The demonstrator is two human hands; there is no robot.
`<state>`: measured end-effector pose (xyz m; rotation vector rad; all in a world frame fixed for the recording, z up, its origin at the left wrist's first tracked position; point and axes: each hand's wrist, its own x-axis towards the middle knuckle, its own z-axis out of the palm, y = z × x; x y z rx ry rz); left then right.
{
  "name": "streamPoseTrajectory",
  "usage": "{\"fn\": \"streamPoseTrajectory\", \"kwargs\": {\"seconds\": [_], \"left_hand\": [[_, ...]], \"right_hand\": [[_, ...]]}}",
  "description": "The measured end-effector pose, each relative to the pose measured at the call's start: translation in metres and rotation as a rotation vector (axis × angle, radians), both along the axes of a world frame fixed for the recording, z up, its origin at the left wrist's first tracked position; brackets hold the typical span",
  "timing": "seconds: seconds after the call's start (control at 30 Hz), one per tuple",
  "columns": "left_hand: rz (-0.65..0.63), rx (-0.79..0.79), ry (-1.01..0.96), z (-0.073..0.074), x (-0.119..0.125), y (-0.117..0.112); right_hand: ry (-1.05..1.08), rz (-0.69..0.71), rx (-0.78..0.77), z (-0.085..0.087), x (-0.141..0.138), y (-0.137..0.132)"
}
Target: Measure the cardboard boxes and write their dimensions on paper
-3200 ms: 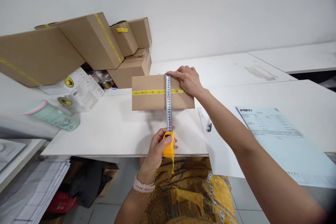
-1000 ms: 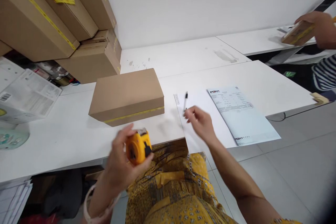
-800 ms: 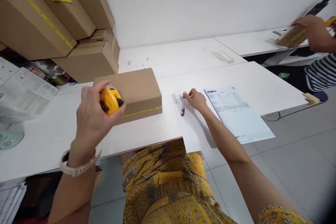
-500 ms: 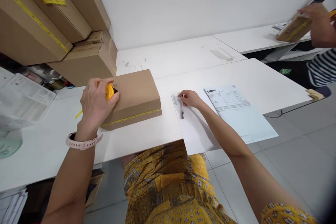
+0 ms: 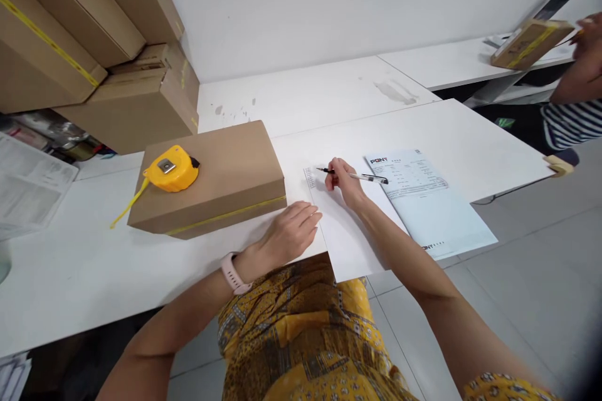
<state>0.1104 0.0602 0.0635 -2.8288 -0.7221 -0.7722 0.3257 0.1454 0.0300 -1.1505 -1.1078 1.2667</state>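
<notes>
My right hand grips a pen with its tip on a white sheet at the table's front edge. My left hand lies flat with fingers stretched out on the table, touching the left edge of that sheet. A brown cardboard box with yellow tape along its side sits left of my hands. A yellow tape measure rests on top of the box, its yellow strap hanging off the left side.
A pale blue printed form lies right of the white sheet. Several taped cardboard boxes are stacked at the back left. At the far right another person's hand is next to a small box on another table.
My left hand set the tape measure on the box, let go and came to rest on the table. My right hand picked up the pen from the sheet.
</notes>
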Motion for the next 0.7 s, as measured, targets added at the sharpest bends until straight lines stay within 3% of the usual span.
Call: {"fn": "streamPoseTrajectory", "kwargs": {"seconds": [0.1, 0.2, 0.33, 0.53, 0.7], "left_hand": [[0.076, -0.219, 0.216, -0.036, 0.024, 0.010], [0.113, -0.357, 0.302, -0.050, 0.025, 0.022], [0.086, -0.391, 0.282, -0.051, 0.020, 0.029], [0.074, -0.404, 0.229, -0.054, 0.020, 0.031], [0.075, -0.418, 0.208, -0.053, 0.019, 0.029]], "right_hand": [[-0.023, 0.052, -0.027, -0.012, -0.010, 0.003], [-0.132, 0.066, 0.017, -0.018, -0.015, 0.003], [-0.187, -0.014, 0.094, -0.023, -0.018, 0.002], [-0.195, 0.064, 0.032, -0.024, -0.014, 0.002], [-0.334, -0.001, 0.033, -0.025, -0.014, 0.003]]}}
